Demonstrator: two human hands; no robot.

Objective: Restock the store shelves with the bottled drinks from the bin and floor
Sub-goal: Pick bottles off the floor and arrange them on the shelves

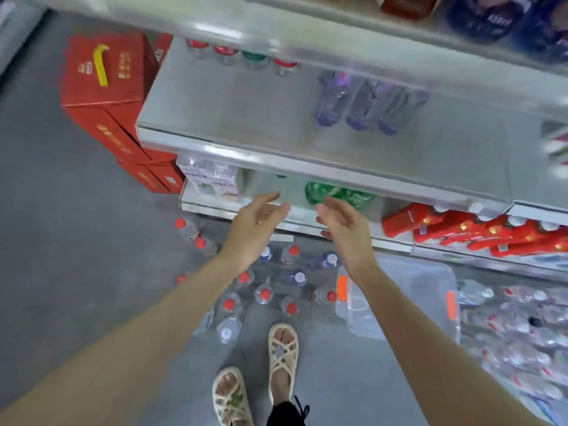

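Both hands are reaching forward and holding nothing. The left hand (258, 222) and the right hand (345, 230) are hanging open, fingers loosely spread, just in front of the lower shelf (215, 207) at its front edge. The right one is hanging near a green pack (338, 195).

Directly beneath the hands, the floor bottles (266, 295) are clustering on the floor (76, 241), well below both palms. There are about nine with red caps and four with pale blue ones, though blur is making the count uncertain. A clear bin (442, 269) is sitting at the cluster's right edge.

On the middle shelf (230, 112), three purple bottles (356, 103) are lying side by side toward the right. Four capped bottles (226, 52) are standing along the back edge, three red and one green. The shelf's front and left stretch is offering open room.
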